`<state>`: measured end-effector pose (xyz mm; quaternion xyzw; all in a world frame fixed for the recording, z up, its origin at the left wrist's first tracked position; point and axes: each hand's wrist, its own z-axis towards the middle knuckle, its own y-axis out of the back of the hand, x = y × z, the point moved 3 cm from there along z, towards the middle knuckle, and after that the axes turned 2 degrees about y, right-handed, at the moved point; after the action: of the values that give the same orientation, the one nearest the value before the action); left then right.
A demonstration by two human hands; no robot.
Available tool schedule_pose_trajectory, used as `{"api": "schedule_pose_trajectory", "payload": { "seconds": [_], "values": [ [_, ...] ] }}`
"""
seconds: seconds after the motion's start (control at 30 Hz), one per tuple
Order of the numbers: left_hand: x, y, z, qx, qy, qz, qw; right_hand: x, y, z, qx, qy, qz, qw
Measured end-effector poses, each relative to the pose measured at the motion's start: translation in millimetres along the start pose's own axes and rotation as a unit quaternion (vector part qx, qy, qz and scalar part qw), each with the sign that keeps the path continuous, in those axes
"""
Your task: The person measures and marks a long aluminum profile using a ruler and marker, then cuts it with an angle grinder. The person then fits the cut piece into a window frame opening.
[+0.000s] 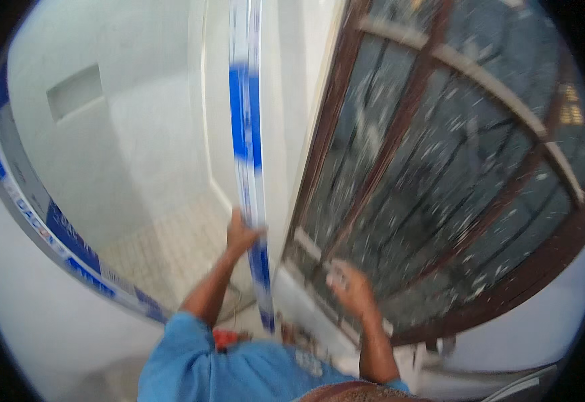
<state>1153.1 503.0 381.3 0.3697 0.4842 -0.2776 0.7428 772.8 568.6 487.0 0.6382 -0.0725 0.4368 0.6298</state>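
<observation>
A tall, narrow frame post (245,120), wrapped in blue and white protective film, runs upright through the middle of the view. My left hand (243,234) grips it at its lower part, the fingers bent round its edge. To the right is a window (433,167) with dark glass, brown frame bars and many pale specks and streaks. My right hand (351,288) is at the window's lower left corner, its fingers closed. Something small and whitish shows at the fingertips, too blurred to name.
A curved frame piece (71,234) with the same film arcs along the left. Behind it are a pale wall (138,53) with a recessed niche (76,92) and a tiled floor (178,234). Something red (224,338) lies low beside my blue sleeve.
</observation>
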Motion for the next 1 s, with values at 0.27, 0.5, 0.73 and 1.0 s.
{"api": "schedule_pose_trajectory", "payload": {
  "seconds": [0.27,0.5,0.73,1.0],
  "values": [
    [21.5,18.9,138.4,-0.067,-0.052,0.047,0.995,-50.7,-58.3,4.9,0.067,-0.182,0.098,0.976],
    [73.1,7.5,173.2,-0.007,0.031,0.0,1.0,-78.2,-90.4,2.9,0.077,-0.236,0.091,0.964],
    [118.1,-24.8,169.8,0.012,0.03,0.031,0.999,-65.2,-96.2,18.1,0.092,-0.279,0.05,0.954],
    [126.2,-56.3,141.8,0.05,0.003,0.002,0.999,-77.6,-97.2,16.6,0.073,-0.275,0.041,0.958]
  ]
}}
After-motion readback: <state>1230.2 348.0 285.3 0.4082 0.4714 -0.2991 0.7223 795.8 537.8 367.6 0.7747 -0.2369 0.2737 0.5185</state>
